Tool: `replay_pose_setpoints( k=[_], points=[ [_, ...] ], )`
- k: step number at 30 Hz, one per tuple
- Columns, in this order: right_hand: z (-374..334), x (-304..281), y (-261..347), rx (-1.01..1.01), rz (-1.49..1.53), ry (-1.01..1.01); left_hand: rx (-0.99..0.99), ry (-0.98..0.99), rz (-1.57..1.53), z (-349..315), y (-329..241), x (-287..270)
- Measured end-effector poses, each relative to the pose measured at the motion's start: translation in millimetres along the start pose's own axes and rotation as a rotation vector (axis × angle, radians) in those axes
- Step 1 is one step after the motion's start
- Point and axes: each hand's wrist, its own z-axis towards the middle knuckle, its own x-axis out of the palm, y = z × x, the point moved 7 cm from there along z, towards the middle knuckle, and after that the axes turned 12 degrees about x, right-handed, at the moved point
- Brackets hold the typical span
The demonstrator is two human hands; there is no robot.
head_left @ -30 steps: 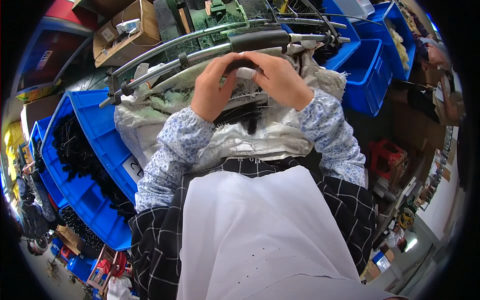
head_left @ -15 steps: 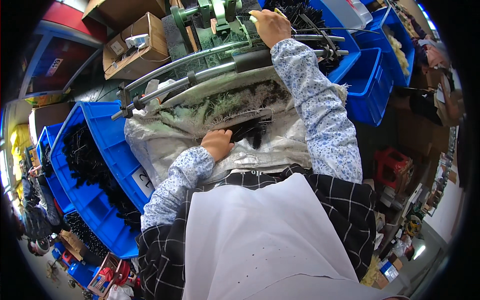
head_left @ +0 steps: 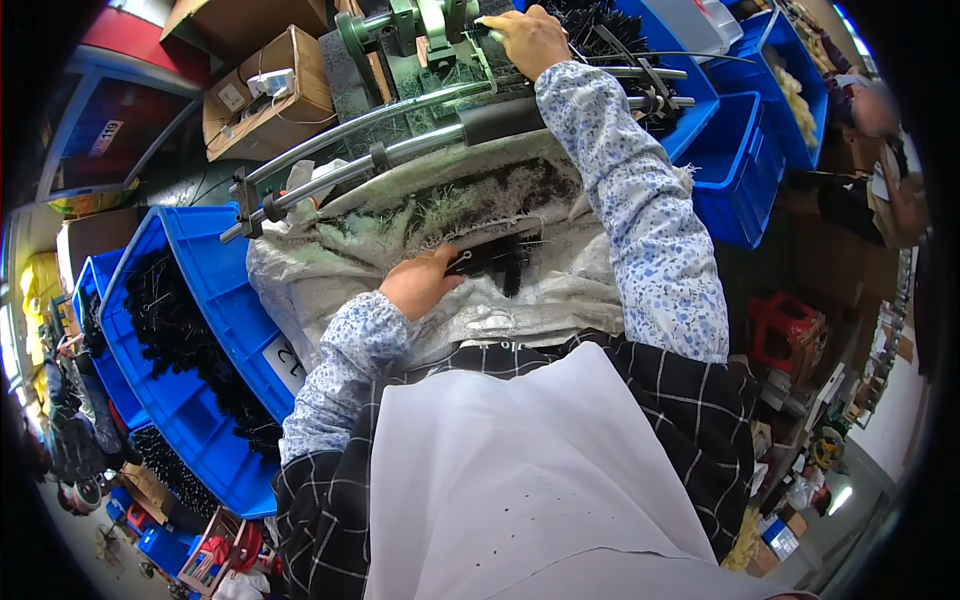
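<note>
My left hand (head_left: 420, 283) is low over the pale woven sack (head_left: 300, 265) on my lap, its fingers closed at the end of a thin black brush (head_left: 490, 250) whose small wire loop shows beside the fingertips. Other dark bristle pieces (head_left: 512, 277) lie in the same fold. At the green machine (head_left: 430, 40), my right hand (head_left: 530, 42) is raised with thumb and fingers brought together, pale yellow coverings on the tips. Whatever it pinches is too small to make out.
Metal rails (head_left: 350, 175) cross between the sack and the machine. A blue bin (head_left: 190, 300) of black brushes stands at left; another blue bin (head_left: 735, 170) stands at right. Beyond the rails sits an open cardboard box (head_left: 275, 95). A red stool (head_left: 785, 330) is at far right.
My left hand has moved slightly up and left, and a wire loop now shows by its fingertips. My right hand has shifted left and up, closer to the machine.
</note>
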Motion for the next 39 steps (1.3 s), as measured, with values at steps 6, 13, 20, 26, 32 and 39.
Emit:
replay_pose_setpoints(
  k=[6,13,20,26,32,39],
  points=[
    [-17,-15,-13,0.201,-0.257,0.036,0.059,0.115,-0.094,-17,13,-6],
    [-19,-5,19,0.170,-0.113,0.023,0.167,-0.142,-0.029,-24,-6,-41],
    [-18,5,73,0.070,-0.171,-0.132,0.227,-0.330,-0.118,-9,-37,-75],
    [-16,-9,28,0.140,-0.183,0.032,0.235,-0.412,-0.178,-25,-36,-89],
    [6,-8,-49,0.232,-0.246,0.132,0.294,-0.477,-0.143,-27,-30,-95],
    [22,-30,-63,0.143,-0.146,0.162,0.353,-0.614,-0.344,-9,-39,-94]
  ],
)
